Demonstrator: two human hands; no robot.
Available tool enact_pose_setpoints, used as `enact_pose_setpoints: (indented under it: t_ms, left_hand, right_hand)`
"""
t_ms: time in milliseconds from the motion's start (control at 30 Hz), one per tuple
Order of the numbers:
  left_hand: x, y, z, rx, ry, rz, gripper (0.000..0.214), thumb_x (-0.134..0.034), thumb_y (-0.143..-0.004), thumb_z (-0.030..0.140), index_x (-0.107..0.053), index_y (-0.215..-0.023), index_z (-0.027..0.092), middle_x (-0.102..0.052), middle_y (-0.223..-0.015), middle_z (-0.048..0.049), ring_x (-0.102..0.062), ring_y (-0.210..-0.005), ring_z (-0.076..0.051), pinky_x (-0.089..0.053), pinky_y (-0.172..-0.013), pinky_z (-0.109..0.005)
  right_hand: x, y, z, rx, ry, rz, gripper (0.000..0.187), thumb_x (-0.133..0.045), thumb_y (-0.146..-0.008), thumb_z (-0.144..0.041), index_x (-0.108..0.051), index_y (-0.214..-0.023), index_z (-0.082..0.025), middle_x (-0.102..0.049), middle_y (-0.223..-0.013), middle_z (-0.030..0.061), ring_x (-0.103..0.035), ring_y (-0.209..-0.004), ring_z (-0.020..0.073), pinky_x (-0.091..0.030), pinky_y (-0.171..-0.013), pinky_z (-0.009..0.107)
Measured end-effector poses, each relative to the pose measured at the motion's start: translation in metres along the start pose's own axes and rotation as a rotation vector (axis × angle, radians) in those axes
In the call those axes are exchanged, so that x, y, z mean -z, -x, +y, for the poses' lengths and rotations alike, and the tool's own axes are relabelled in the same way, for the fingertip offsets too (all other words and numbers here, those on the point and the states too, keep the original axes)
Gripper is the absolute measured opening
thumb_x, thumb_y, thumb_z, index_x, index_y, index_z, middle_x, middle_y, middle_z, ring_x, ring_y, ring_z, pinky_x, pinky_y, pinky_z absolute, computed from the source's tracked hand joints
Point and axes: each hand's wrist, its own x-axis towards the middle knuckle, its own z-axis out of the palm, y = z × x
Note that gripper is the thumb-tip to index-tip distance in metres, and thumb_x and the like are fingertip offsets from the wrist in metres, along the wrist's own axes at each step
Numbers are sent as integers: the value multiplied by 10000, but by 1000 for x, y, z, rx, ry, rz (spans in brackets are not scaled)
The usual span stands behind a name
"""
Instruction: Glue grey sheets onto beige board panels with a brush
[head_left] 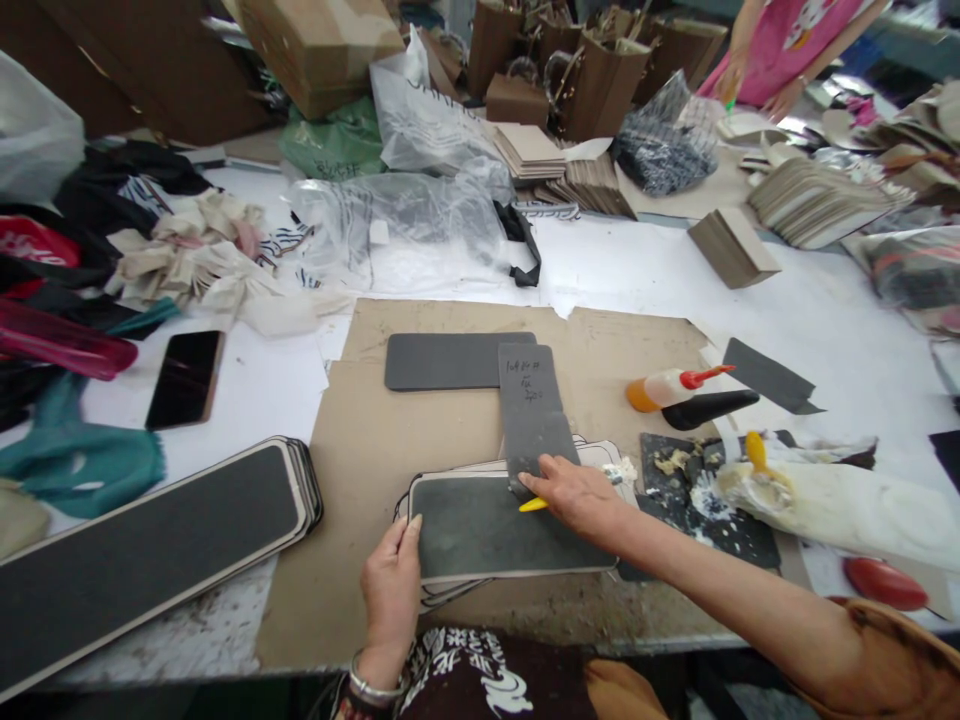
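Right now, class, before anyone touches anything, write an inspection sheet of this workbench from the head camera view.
Surface: white-covered table under a brown cardboard sheet.
Job's things: stack of grey-faced panels, handwritten grey strip, yellow scraper, squeeze bottle.
Clutter: smartphone, fabric scraps, plastic bags.
Hands: left hand on the stack's near edge; right hand on the strip's lower end, the scraper showing beneath it.
Cables: nothing seen.
Surroundings: co-worker in pink, brown paper bags, cardboard box.
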Motion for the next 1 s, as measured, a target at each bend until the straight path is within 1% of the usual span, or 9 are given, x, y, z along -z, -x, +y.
enact_pose_setpoints:
  t_ms: [200, 367, 600, 700, 767, 800, 867, 933, 1000]
  left_hand:
    - [1, 0, -1, -40, -27, -9, 440, -518, -667, 541, -684, -814, 160, -701, -789, -51, -608, -757, -220, -436, -675, -276]
    - [2, 0, 0, -60, -62, -21, 457, -504, -672, 555, -682, -815, 159, -697, -804, -64, -609, -774, -235, -438, -677, -284]
    - [5, -1, 1, -102, -105, -28, 472, -482, -670, 565, -683, -797, 158, -693, -764, -67, -613, -745, -242, -447, -655, -293]
    - [5, -1, 2, -83, -101, -24, 467, -497, -638, 573, -685, -769, 166, -704, -778, -78, -620, -769, -269, -455, -669, -321]
    - [6, -2, 2, -55, -94, -11, 470, -507, -612, 583, -684, -758, 173, -710, -807, -87, -622, -821, -292, -462, -703, -342]
    - [6, -3, 0, -35, -94, -8, 477, -511, -601, 587, -685, -766, 174, -711, -834, -93, -621, -856, -303, -465, -726, -352]
    - [6, -6, -5, 12, -103, -10, 501, -517, -584, 594, -686, -801, 176, -708, -888, -102, -613, -917, -319, -467, -769, -375]
    - [8, -13, -14, 54, -121, -20, 518, -531, -567, 599, -686, -828, 179, -703, -925, -107, -605, -952, -332, -467, -803, -400]
    - [9, -21, -25, 83, -128, -23, 516, -556, -546, 603, -688, -825, 189, -703, -931, -101, -602, -964, -341, -473, -813, -417]
  right_hand:
    - [-4, 7, 6, 27, 56, 36, 377, -375, -888, -120, -507, -1208, -269, -549, -1036, 75, -545, -892, 181, -387, -583, 238]
    - [-4, 13, 7, 48, 115, 76, 320, -374, -889, -103, -544, -1138, -212, -563, -1016, 97, -540, -878, 190, -386, -560, 243]
    - [-13, 20, 13, 48, 152, 118, 257, -375, -875, -70, -584, -992, -162, -576, -949, 102, -530, -845, 206, -396, -557, 268]
    - [-8, 28, 22, -17, 186, 95, 252, -381, -861, -59, -605, -934, -149, -579, -938, 113, -526, -843, 216, -388, -552, 272]
    - [2, 34, 33, -106, 199, 125, 254, -391, -851, -57, -614, -924, -154, -577, -940, 119, -523, -841, 213, -379, -553, 263]
    - [9, 38, 41, -158, 195, 168, 259, -398, -846, -61, -615, -943, -162, -575, -936, 117, -522, -838, 211, -377, -556, 258]
    - [25, 43, 60, -282, 141, 315, 287, -414, -839, -85, -599, -1033, -188, -568, -934, 104, -522, -833, 208, -382, -572, 255]
    - [39, 45, 82, -409, -2, 526, 338, -419, -830, -114, -562, -1123, -204, -561, -943, 90, -524, -840, 203, -401, -618, 265]
    - [49, 43, 105, -488, -239, 755, 339, -408, -826, -154, -557, -1128, -193, -564, -939, 76, -527, -847, 196, -417, -679, 283]
